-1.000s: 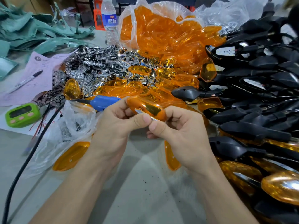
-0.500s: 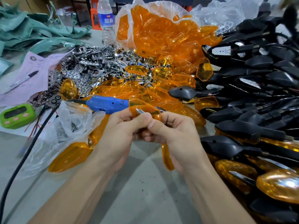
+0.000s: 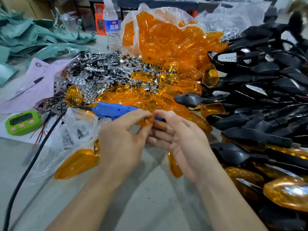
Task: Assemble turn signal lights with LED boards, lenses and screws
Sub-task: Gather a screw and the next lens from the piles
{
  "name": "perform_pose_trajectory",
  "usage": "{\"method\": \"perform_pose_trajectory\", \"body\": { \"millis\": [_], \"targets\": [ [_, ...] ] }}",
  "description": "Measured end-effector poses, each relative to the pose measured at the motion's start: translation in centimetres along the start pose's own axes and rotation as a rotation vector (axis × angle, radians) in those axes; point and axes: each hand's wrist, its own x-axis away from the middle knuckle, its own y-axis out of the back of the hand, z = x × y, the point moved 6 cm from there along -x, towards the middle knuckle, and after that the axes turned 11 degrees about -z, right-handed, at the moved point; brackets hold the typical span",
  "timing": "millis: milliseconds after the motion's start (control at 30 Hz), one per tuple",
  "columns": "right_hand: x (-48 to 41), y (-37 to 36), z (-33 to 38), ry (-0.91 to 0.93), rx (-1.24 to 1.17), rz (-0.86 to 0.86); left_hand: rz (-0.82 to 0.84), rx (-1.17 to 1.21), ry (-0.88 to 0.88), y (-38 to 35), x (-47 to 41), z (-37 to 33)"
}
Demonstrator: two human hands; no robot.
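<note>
The left hand (image 3: pixel 123 140) pinches a small amber lens (image 3: pixel 146 121) between thumb and fingertips. The right hand (image 3: pixel 181 144) brings its thumb to the lens's other end, with its remaining fingers loosely extended beneath; whether they actually grip cannot be told. The lens is mostly hidden and held only at its edges, so it could well slip and drop into the heap of identical amber lenses (image 3: pixel 150 97) just beyond the fingers, where it would be hard to pick out again. A blue electric screwdriver (image 3: pixel 113 110) lies right behind the fingertips, and a careless reach might knock it or snag its black cable (image 3: pixel 33 160), which trails away to the left. A clear bag of small hardware (image 3: pixel 75 130) just left of the fingers could spill if nudged. The grey table (image 3: pixel 141 197) is bare below the wrists and crowded elsewhere: chrome reflectors (image 3: pixel 100 72) sit further beyond the fingers, black housings (image 3: pixel 258 97) are stacked to their right, and a green timer (image 3: pixel 23 122) sits far to their left. Behind stand a water bottle (image 3: pixel 111 25) and teal plastic parts (image 3: pixel 33 39).
</note>
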Motion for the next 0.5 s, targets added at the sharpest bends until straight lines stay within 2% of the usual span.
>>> {"method": "perform_pose_trajectory", "body": {
  "millis": [67, 100, 200, 267, 333, 400, 500],
  "targets": [
    [0.1, -0.1, -0.1, 0.069, 0.171, 0.003, 0.064, -0.099, -0.21, -0.5, 0.6, -1.2],
    [0.0, 0.1, 0.0, 0.123, 0.253, -0.038, 0.101, -0.103, -0.241, -0.8, 0.7, -1.4],
    [-0.3, 0.9, 0.4, 0.155, 0.229, -0.118, 0.158, 0.019, -0.11, -1.0, 0.5, -1.2],
    [-0.4, 1.1, 0.7, 0.145, 0.163, -0.081, 0.104, 0.176, 0.009, -0.6, 0.4, -1.1],
    [-0.4, 1.0, 0.9, 0.168, 0.201, -0.06, 0.069, 0.249, 0.139, -0.3, 0.3, -1.1],
    [-0.4, 1.2, 0.9, 0.204, 0.295, -0.087, 0.043, 0.14, 0.225, -0.1, 0.2, -0.4],
    [-0.5, 1.4, 0.7, 0.218, 0.358, -0.123, -0.019, -0.194, 0.174, 0.8, -0.2, -0.1]
  ]
}}
